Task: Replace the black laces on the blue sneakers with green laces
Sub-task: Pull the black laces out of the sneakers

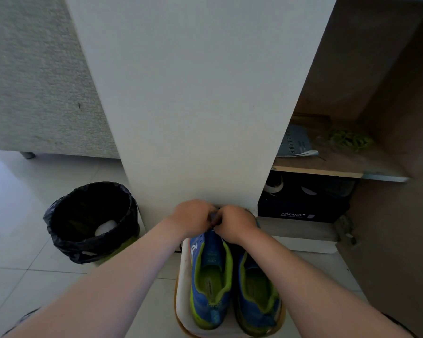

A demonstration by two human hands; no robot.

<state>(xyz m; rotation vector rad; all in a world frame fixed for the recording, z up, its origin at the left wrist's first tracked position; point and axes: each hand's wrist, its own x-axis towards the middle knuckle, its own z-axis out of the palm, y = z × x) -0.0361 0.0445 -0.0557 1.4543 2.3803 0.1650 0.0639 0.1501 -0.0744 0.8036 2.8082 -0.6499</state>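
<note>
Tiled floor (15, 240) bears a bin (66, 240) (black-lined) and a tray (185, 276) holding sneakers (210, 276).

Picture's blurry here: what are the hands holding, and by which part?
The left hand and right hand pinch the far end of the left blue sneaker; what's between them is hidden.

Two blue sneakers (209, 274), two hands (193, 215), one bin (66, 242) — one bundle of green laces (349, 139).
</note>
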